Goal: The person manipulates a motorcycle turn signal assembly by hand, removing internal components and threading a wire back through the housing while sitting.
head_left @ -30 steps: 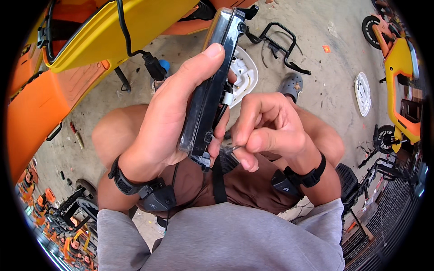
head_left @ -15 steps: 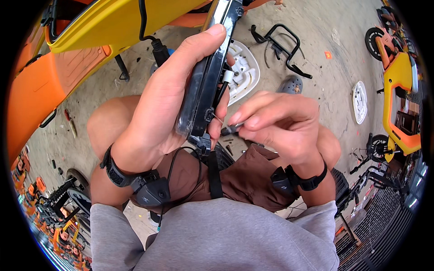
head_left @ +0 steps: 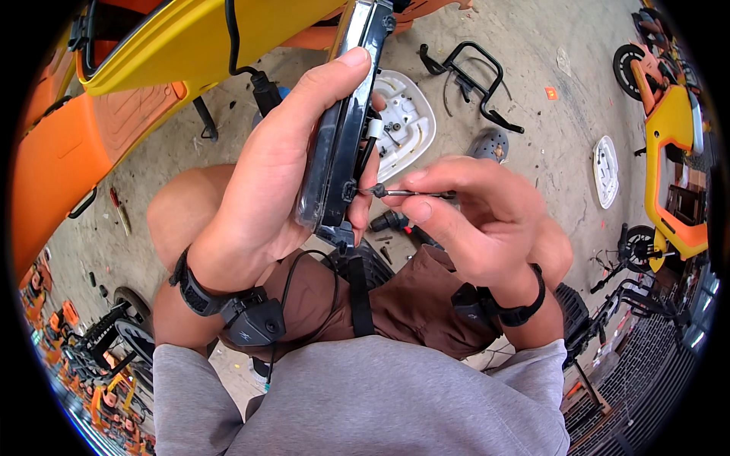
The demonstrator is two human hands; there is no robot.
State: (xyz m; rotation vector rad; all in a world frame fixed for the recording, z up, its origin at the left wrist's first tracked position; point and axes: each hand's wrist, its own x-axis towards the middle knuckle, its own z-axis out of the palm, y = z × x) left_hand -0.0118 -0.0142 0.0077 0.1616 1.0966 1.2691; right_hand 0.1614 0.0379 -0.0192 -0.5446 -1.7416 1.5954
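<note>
My left hand (head_left: 266,163) is wrapped round a long black lamp-like bar (head_left: 331,167) with a glossy cover, held upright and slightly tilted. A white connector (head_left: 375,128) with a short black cable shows at its right side, by my fingers. My right hand (head_left: 490,216) pinches a thin dark metal rod (head_left: 417,193) between thumb and fingers. At the rod's left end sits a small black rubber-like piece (head_left: 378,190), close to a small black lug (head_left: 349,190) on the bar's lower side. Whether the two touch I cannot tell.
Yellow and orange vehicle bodywork (head_left: 137,121) fills the upper left. On the floor lie a white tray (head_left: 428,125) with small parts, a black tubular frame (head_left: 496,68), a power drill (head_left: 391,220) and a red-handled tool (head_left: 117,204). Another yellow vehicle (head_left: 655,163) stands at right.
My right hand has tilted and its fingers have opened out along the rod, which now points level at the bar. The bar has shifted slightly left; the drill shows more clearly.
</note>
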